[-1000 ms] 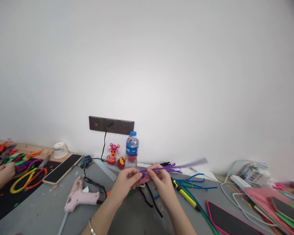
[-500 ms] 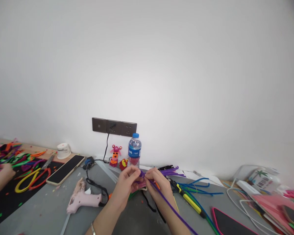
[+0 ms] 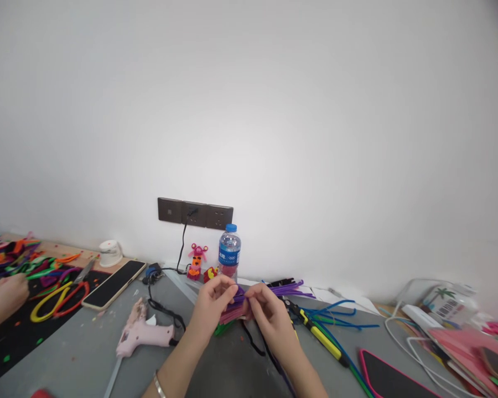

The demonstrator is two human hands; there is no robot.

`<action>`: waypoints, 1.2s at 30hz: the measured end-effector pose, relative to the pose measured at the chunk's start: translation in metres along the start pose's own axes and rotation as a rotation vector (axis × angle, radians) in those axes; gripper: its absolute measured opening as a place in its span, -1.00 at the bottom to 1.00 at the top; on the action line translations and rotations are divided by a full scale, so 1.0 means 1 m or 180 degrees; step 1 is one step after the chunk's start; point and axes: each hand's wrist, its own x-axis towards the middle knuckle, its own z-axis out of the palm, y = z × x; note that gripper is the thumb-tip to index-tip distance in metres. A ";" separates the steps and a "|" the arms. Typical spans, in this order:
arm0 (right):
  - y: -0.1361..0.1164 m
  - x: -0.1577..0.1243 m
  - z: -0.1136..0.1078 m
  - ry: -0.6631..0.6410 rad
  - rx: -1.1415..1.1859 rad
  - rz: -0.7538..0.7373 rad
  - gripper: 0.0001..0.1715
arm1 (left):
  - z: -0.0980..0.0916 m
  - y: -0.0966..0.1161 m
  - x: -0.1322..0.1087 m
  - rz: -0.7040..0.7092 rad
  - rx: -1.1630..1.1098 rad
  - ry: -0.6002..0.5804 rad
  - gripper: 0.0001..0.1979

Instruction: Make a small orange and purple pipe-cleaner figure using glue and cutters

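A purple pipe cleaner [image 3: 239,294] is pinched between the fingertips of my left hand [image 3: 213,305]. Close beside it, my right hand [image 3: 269,316] has thumb and fingers closed at the same purple piece; its exact grip is partly hidden. Beneath the hands lie pink pipe cleaners [image 3: 231,314], with a black one [image 3: 253,340] trailing toward me. More purple pipe cleaners [image 3: 292,288] lie just behind my right hand. A water bottle [image 3: 229,251] with a blue cap stands behind my left hand.
Left of me lie a pink glue gun [image 3: 145,335], a phone [image 3: 114,284] and scissors [image 3: 62,298]. A co-worker's hand [image 3: 8,293] is over colourful pipe cleaners. To the right are a yellow-black tool [image 3: 321,337], blue pipe cleaners [image 3: 336,312] and a pink-edged phone [image 3: 390,376].
My right hand has turned, and the long purple strand that crossed over its wrist now no longer shows there. Both hands stay close together. The co-worker's hand has moved slightly right.
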 end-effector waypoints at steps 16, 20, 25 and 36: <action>0.002 0.006 -0.009 -0.0214 0.0635 0.1134 -0.52 | 0.003 0.002 -0.003 -0.0037 0.0436 -0.0281 -0.80; 0.003 0.005 -0.009 -0.0274 0.0698 0.1154 -0.53 | 0.004 0.004 -0.005 -0.0119 0.0332 -0.0295 -0.80; -0.002 0.005 -0.009 -0.0256 0.0756 0.1064 -0.55 | 0.008 0.000 -0.004 -0.0126 -0.0119 -0.0135 -0.71; -0.007 0.003 -0.007 -0.0212 0.1071 0.1031 -0.59 | 0.008 0.002 -0.004 -0.0122 -0.0249 -0.0357 -0.68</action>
